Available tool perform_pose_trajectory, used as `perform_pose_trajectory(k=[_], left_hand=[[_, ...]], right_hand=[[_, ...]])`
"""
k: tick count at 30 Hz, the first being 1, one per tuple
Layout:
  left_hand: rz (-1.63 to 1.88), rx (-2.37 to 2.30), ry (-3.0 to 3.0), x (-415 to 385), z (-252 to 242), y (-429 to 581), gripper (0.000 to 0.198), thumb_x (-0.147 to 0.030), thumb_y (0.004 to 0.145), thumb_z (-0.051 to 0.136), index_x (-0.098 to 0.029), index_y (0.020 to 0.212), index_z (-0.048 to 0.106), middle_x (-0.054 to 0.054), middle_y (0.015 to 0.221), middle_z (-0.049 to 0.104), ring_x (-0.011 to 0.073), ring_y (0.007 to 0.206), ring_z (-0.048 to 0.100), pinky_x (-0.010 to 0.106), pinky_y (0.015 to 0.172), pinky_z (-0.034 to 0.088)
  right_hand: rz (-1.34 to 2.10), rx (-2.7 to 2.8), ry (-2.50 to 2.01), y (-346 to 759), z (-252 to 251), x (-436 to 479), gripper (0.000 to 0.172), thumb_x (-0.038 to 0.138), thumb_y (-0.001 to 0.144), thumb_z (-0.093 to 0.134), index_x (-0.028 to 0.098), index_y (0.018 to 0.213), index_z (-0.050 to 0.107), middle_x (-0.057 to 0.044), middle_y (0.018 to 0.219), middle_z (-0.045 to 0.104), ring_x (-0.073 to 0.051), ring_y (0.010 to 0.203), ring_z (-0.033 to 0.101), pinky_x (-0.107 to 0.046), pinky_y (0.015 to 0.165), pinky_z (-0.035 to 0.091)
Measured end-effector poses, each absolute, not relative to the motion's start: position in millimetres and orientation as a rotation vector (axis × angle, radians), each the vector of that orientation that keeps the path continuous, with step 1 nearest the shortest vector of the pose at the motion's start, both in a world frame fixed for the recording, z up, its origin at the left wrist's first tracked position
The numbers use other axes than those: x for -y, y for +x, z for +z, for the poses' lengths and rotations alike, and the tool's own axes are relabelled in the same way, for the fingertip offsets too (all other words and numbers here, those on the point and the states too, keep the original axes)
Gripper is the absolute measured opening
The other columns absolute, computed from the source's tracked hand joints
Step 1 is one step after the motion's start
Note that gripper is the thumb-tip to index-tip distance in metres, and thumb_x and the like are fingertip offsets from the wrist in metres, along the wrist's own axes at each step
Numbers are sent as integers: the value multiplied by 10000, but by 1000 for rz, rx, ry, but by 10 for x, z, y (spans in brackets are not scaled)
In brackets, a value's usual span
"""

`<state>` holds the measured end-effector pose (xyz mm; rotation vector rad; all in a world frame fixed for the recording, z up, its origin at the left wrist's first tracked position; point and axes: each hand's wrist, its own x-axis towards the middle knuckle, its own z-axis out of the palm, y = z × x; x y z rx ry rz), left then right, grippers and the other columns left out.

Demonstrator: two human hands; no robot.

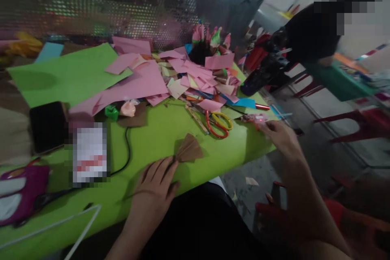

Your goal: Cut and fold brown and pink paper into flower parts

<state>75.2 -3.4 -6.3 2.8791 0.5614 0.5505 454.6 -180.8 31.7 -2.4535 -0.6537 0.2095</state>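
My left hand (156, 189) lies on the green table (146, 138), its fingertips pinching the narrow end of a folded brown paper fan (189, 149). My right hand (278, 134) reaches to the table's right edge, fingers closed round a small pink object (254, 118) that is too blurred to name. Red and yellow scissors (217, 124) lie between the two hands.
A heap of pink paper scraps (170, 77) covers the far middle. A black phone (47, 126), a black cable (126, 154) and a magenta case (21, 193) are at the left. Another person in black (307, 36) is at the far right, near red chairs (359, 126).
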Motion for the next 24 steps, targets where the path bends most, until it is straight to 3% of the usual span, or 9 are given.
perform_pose_trajectory(k=[5,9,14,19,24], left_hand=[[431,-616,2810,75,1,765,356,-245,960,502,-197,1299,601,89,1306,652,245,1190,586,432,1035,452],[438,-628,2769,92,14,777,339,-250,964,508,-170,1279,604,94,1314,648,249,1193,581,444,1047,446],[459,-656,2743,121,21,755,346,-253,975,486,-150,1293,578,114,1293,654,251,1183,582,449,1036,454],[377,-684,2763,58,40,723,385,-257,996,426,-146,1350,528,109,1311,636,250,1196,561,437,1024,455],[117,-649,2852,-187,112,849,471,-118,953,419,-213,1408,497,89,1354,601,251,1253,513,428,1022,441]], right_hand=[[-253,986,-2580,4273,473,1771,291,509,841,586,224,839,650,-122,905,655,-279,815,608,-409,736,441],[31,1600,-2106,3866,505,1490,150,370,890,607,257,965,672,-87,984,719,-278,978,646,-414,911,469],[432,1920,-1779,3441,336,1087,247,237,904,579,291,1127,671,-52,1115,721,-249,1061,638,-409,913,496],[435,1943,-1674,3356,124,932,242,144,884,528,255,1004,707,-66,1026,735,-237,985,660,-407,855,516],[383,1936,-1609,3385,34,921,216,127,897,526,243,944,701,-51,936,748,-215,907,676,-382,809,526]])
